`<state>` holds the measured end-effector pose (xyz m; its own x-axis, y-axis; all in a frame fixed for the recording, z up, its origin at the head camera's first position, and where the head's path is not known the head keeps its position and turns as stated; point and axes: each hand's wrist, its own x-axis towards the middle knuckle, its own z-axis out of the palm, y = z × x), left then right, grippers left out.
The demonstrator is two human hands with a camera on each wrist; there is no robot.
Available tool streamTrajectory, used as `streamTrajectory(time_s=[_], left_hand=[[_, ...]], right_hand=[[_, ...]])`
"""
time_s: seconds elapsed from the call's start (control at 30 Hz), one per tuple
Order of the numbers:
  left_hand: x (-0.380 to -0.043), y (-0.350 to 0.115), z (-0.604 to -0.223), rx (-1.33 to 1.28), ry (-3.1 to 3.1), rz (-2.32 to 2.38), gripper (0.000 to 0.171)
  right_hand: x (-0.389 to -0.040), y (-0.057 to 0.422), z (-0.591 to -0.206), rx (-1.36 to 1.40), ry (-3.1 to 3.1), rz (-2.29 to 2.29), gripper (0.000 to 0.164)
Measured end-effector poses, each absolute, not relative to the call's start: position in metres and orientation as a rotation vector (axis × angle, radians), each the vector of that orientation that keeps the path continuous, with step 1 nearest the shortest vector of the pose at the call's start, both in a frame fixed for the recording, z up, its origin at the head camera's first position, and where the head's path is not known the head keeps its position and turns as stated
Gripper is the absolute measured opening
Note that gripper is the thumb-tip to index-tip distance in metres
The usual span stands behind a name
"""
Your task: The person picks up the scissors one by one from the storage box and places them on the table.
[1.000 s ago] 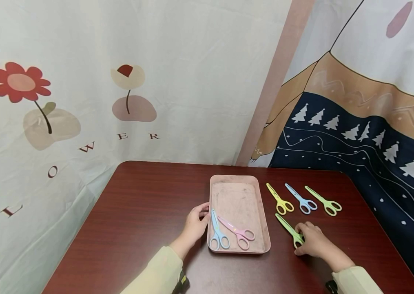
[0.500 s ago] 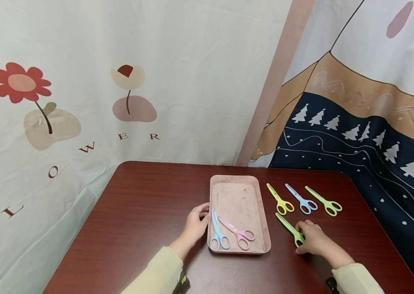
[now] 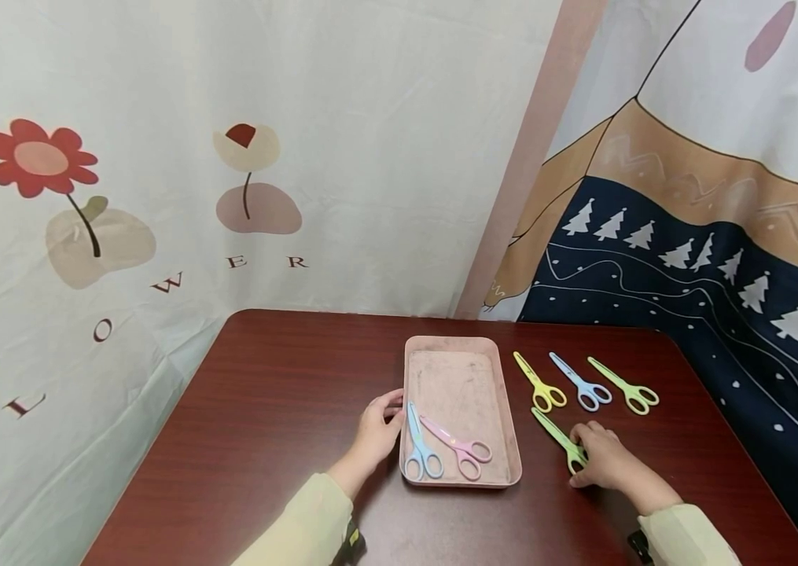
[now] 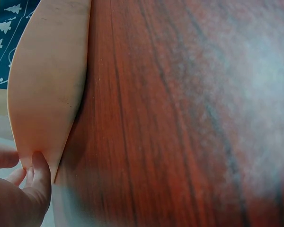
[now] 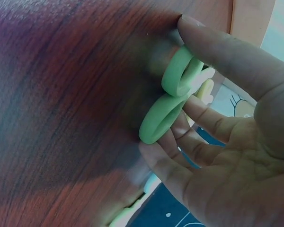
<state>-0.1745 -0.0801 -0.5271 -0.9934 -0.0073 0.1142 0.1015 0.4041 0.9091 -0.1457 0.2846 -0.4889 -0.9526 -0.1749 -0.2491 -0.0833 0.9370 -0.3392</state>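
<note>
1. Right wrist view: the right hand (image 5: 241,142) grasps the near green scissors (image 5: 156,118) by the handle loops, thumb against one loop and fingers against the other, presumably because the wide loops are the easiest part to take. In the head view these scissors are to the right of the tray (image 3: 455,377), beside its near half, blade pointing away from the person; whether they are lifted at all, I cannot tell.
2. The right wrist reaches in from the near right of the tray, palm down, fingers bent.
3. The left hand (image 3: 373,428) touches the tray's left wall with bent fingers, probably to steady it; whether it pinches the rim or only rests there, I cannot tell. Its forearm slants in from the tray's near left.
4. Inside the tray, at its near end, are the light blue scissors (image 3: 419,444), along the left wall, and the pink scissors (image 3: 451,442), slanting beside them.
5. Right of the tray's far half, the yellow scissors (image 3: 538,385), blue scissors (image 3: 578,380) and far green scissors (image 3: 621,384) lie apart in a row on the bench (image 3: 285,393), spacing that likely leaves each handle free.
</note>
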Motion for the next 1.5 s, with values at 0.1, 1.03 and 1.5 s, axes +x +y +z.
streamTrajectory(time_s=[0.1, 1.03, 1.5], left_hand=[[-0.1745, -0.0801, -0.5271, -0.095, -2.547, -1.653, 0.036], [-0.1751, -0.081, -0.5291, -0.107, -2.539, -1.662, 0.036], [-0.1759, -0.0799, -0.5292, -0.099, -2.539, -1.662, 0.036]], right_hand=[[-0.1455, 0.2839, -0.4883, -0.192, 2.82, -0.474, 0.061], [-0.1458, 0.2831, -0.4872, -0.203, 2.818, -0.455, 0.062], [-0.145, 0.2819, -0.4894, -0.225, 2.828, -0.469, 0.062]])
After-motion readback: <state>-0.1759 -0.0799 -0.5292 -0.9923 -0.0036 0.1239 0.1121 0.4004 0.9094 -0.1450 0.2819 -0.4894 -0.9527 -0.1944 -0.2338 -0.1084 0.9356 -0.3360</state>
